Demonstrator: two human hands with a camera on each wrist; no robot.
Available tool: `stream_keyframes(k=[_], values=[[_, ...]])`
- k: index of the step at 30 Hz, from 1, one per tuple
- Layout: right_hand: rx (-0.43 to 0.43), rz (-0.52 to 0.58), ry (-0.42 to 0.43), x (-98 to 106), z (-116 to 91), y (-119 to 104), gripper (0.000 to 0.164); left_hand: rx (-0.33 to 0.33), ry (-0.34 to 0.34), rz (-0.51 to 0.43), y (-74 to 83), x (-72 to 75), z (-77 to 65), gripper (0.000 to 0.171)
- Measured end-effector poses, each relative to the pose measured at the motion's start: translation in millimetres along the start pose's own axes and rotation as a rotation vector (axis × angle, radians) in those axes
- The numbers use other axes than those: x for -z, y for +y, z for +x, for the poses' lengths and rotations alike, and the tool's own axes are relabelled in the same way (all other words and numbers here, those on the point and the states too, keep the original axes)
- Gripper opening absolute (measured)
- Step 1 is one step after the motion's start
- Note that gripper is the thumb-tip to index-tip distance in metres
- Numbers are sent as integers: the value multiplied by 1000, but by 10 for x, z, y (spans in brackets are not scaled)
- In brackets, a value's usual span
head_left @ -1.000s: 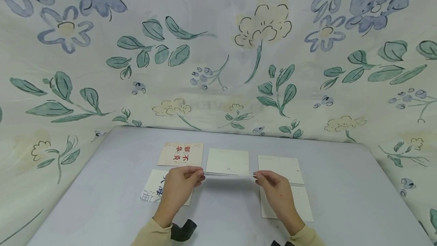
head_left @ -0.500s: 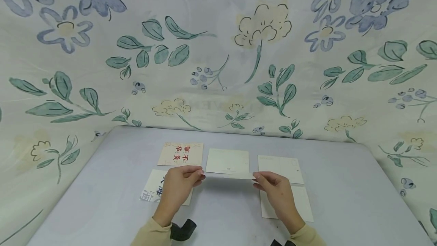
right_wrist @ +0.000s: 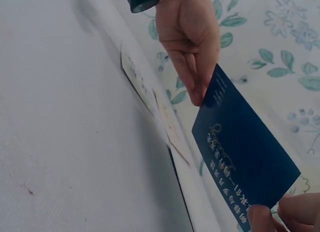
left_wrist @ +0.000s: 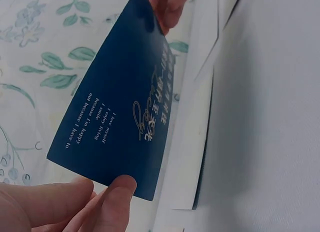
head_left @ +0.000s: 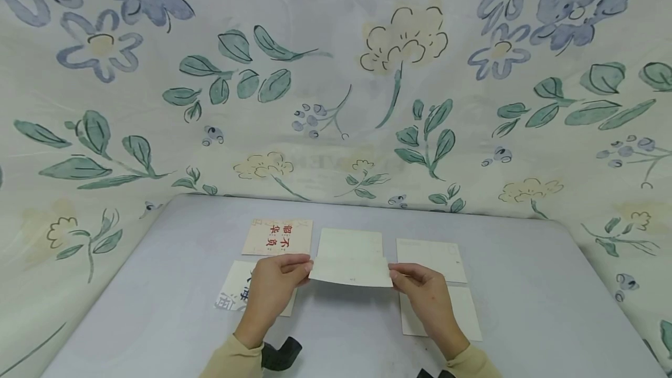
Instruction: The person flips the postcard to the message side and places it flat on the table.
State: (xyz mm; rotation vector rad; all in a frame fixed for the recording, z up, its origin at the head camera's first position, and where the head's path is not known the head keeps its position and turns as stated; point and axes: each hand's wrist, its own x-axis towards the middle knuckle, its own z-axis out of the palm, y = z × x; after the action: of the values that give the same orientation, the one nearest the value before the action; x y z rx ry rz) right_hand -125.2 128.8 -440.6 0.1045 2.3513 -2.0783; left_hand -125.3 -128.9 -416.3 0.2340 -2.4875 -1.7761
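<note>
Between my two hands a postcard (head_left: 352, 273) is held up over the table, its cream back facing the head camera. In the left wrist view its other face is dark blue, with white English lines and larger Chinese lettering. My left hand (head_left: 274, 291) pinches one short end between thumb and fingers. At the opposite end my right hand (head_left: 426, 295) pinches the card the same way. Behind it, a cream postcard (head_left: 350, 241) lies on the table and the held one overlaps its near edge in the head view.
Left of centre lie a postcard with red characters (head_left: 280, 237) and one with blue characters (head_left: 236, 290), partly behind the left hand. To the right, two cream postcards (head_left: 433, 254) lie one before the other. A floral cloth (head_left: 336, 86) hangs behind the white table (head_left: 535, 296).
The held postcard has tilted from nearly edge-on to showing its cream back, with its near edge swinging down toward me. Both hands stay almost in place.
</note>
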Motion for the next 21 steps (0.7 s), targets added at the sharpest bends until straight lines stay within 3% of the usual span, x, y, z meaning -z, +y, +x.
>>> stream_keyframes(k=[21], values=[[-43, -58, 5, 10, -31, -24, 21, 35, 1, 28, 48, 12, -16, 21]])
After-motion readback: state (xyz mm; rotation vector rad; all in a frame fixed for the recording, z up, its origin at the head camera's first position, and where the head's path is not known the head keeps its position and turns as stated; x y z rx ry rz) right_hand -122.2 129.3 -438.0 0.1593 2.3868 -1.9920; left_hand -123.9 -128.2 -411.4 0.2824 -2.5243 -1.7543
